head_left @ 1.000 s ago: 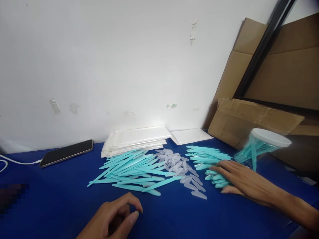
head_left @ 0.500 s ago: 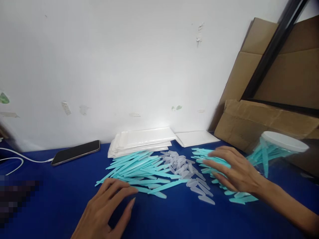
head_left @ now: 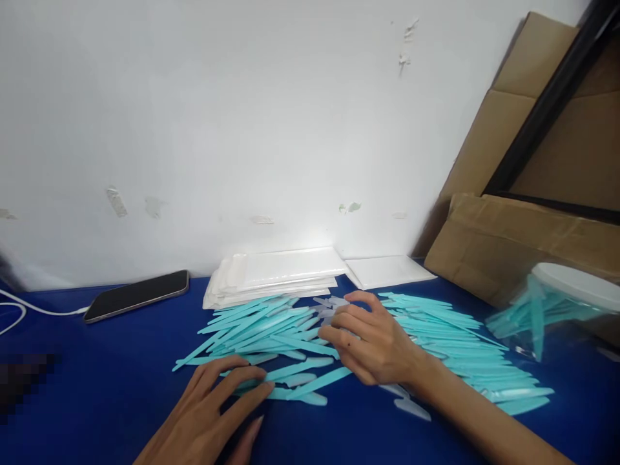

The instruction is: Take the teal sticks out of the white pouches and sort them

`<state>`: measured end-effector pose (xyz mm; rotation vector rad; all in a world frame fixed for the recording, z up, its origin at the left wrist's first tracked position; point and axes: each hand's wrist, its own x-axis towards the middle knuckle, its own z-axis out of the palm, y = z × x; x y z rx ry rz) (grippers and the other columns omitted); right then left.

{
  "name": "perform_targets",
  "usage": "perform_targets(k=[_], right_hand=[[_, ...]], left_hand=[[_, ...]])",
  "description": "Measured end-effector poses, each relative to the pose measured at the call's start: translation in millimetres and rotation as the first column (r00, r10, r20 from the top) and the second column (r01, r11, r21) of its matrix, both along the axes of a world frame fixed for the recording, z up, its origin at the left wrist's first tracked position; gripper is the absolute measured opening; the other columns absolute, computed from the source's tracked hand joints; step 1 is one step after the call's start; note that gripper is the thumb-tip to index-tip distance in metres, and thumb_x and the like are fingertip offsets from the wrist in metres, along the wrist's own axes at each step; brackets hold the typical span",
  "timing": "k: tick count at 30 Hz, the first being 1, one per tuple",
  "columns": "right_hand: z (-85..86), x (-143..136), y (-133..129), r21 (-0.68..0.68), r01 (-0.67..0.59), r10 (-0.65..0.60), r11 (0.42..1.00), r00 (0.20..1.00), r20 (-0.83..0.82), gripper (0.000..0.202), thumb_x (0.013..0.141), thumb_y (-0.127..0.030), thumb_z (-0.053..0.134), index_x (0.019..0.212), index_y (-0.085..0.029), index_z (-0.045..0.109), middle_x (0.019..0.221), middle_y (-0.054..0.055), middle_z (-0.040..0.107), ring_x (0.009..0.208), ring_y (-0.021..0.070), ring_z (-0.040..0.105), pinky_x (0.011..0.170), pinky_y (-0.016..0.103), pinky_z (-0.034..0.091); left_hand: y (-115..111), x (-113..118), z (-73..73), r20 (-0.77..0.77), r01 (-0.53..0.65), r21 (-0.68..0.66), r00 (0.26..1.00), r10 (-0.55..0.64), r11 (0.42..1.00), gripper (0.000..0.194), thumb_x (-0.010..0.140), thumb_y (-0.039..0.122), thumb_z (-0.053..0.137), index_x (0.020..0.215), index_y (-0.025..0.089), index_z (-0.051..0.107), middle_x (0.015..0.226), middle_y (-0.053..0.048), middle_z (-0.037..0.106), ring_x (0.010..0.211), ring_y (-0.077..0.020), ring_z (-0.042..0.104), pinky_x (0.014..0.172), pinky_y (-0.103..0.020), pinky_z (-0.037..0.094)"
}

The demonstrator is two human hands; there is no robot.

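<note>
A pile of teal eyebrow razors (head_left: 271, 329), thin plastic sticks with paler, translucent ends, lies in front of me. My left hand (head_left: 213, 400) rests at the near-left side of this pile, fingers apart and touching the nearest razors. Over the translucent blade caps (head_left: 329, 307) hovers my right hand (head_left: 371, 339), its fingers bent and spread, hiding much of the caps. Nothing shows in its grip; its thumb is out of sight. Beyond my right wrist lies a second group of teal razors (head_left: 450, 336), lined up roughly side by side. Two loose caps (head_left: 411, 408) stick out below the wrist.
White flat packets (head_left: 285, 268) are stacked against the wall, a single packet (head_left: 392, 271) beside them. A phone (head_left: 138, 296) with a white cable lies left. At right, a clear tub (head_left: 557, 316) with a white lid lies tipped, razors inside, before a cardboard box (head_left: 523, 242).
My right hand has moved left from the right-hand razor group to the caps, uncovering that group. My left hand has shifted slightly down along the left pile. The view has turned slightly.
</note>
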<state>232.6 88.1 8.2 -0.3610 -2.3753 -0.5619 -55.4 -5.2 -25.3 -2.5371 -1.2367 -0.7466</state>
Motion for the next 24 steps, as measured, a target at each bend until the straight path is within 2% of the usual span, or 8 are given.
perform_targets(k=[3, 5, 8, 11, 16, 20, 22, 24], right_hand=[[-0.9, 3, 0, -0.108, 0.011, -0.014, 0.994, 1.0, -0.02, 0.023, 0.09, -0.008, 0.049, 0.111, -0.013, 0.058, 0.075, 0.002, 0.068, 0.071, 0.0151, 0.06, 0.092, 0.043, 0.044], [0.5, 2, -1, -0.166, 0.002, -0.007, 0.986, 1.0, -0.03, 0.022, 0.091, -0.007, 0.05, 0.11, -0.014, 0.058, 0.076, 0.001, 0.069, 0.073, 0.0147, 0.061, 0.093, 0.041, 0.044], [2.0, -3, -5, -0.254, 0.015, -0.009, 0.967, 1.0, 0.025, 0.02, 0.093, -0.012, 0.053, 0.112, -0.015, 0.06, 0.086, 0.002, 0.072, 0.083, 0.0153, 0.064, 0.1, 0.042, 0.042], [0.8, -7, -9, -0.339, 0.062, -0.025, 0.939, 0.993, 0.113, 0.022, 0.096, -0.024, 0.055, 0.116, -0.018, 0.063, 0.1, 0.004, 0.074, 0.103, 0.0192, 0.064, 0.111, 0.046, 0.033], [-3.1, -12, -16, -0.405, 0.064, 0.0, 0.912, 0.988, 0.156, 0.029, 0.098, -0.032, 0.054, 0.122, -0.018, 0.063, 0.108, 0.005, 0.074, 0.115, 0.0203, 0.061, 0.117, 0.045, 0.027], [-2.6, -18, -23, -0.453, 0.046, 0.033, 0.89, 0.986, 0.166, 0.033, 0.1, -0.037, 0.051, 0.127, -0.021, 0.061, 0.12, 0.004, 0.071, 0.118, 0.019, 0.059, 0.118, 0.043, 0.024], [0.8, -18, -24, -0.462, 0.052, 0.032, 0.885, 0.984, 0.173, 0.033, 0.101, -0.037, 0.049, 0.128, -0.021, 0.06, 0.125, 0.005, 0.068, 0.119, 0.0191, 0.058, 0.117, 0.043, 0.025], [6.7, -13, -20, -0.463, 0.102, -0.026, 0.881, 0.985, 0.168, 0.031, 0.101, -0.033, 0.048, 0.126, -0.021, 0.061, 0.124, 0.006, 0.068, 0.117, 0.0198, 0.059, 0.114, 0.044, 0.03]], left_hand=[[3, -4, -3.5, -0.05, 0.028, 0.036, 0.998, -0.026, 0.999, 0.043, 0.096, 0.033, 0.051, 0.139, 0.036, 0.051, 0.136, 0.004, 0.063, 0.128, -0.0222, 0.054, 0.101, -0.034, 0.054], [3, -5, -3.9, -0.123, 0.018, 0.056, 0.992, -0.011, 0.998, 0.049, 0.095, 0.033, 0.05, 0.144, 0.037, 0.046, 0.148, 0.004, 0.051, 0.135, -0.0258, 0.049, 0.102, -0.04, 0.054], [1, -4, -2.5, -0.181, -0.112, 0.066, 0.976, 0.122, 0.991, 0.058, 0.095, 0.038, 0.05, 0.151, 0.036, 0.035, 0.16, 0.0, 0.032, 0.14, -0.0339, 0.042, 0.099, -0.052, 0.055], [1, -6, -1.0, -0.174, -0.224, 0.043, 0.958, 0.228, 0.974, 0.068, 0.094, 0.046, 0.051, 0.155, 0.034, 0.025, 0.164, -0.005, 0.021, 0.143, -0.039, 0.035, 0.098, -0.061, 0.052], [8, -15, -2.2, -0.174, -0.248, -0.076, 0.957, 0.233, 0.966, 0.074, 0.094, 0.05, 0.052, 0.157, 0.037, 0.016, 0.166, -0.002, 0.012, 0.148, -0.0367, 0.024, 0.11, -0.061, 0.04], [12, -19, -6.3, -0.189, -0.254, -0.17, 0.957, 0.222, 0.952, 0.074, 0.095, 0.052, 0.049, 0.157, 0.038, 0.011, 0.166, 0.0, 0.009, 0.15, -0.0346, 0.02, 0.113, -0.061, 0.035], [11, -19, -7.2, -0.193, -0.261, -0.195, 0.955, 0.224, 0.945, 0.074, 0.096, 0.054, 0.048, 0.157, 0.039, 0.01, 0.166, 0.0, 0.009, 0.149, -0.0344, 0.021, 0.113, -0.061, 0.035], [10, -19, -6.4, -0.199, -0.255, -0.206, 0.956, 0.214, 0.945, 0.073, 0.096, 0.053, 0.048, 0.157, 0.04, 0.01, 0.166, 0.001, 0.01, 0.149, -0.0345, 0.022, 0.113, -0.062, 0.034]])
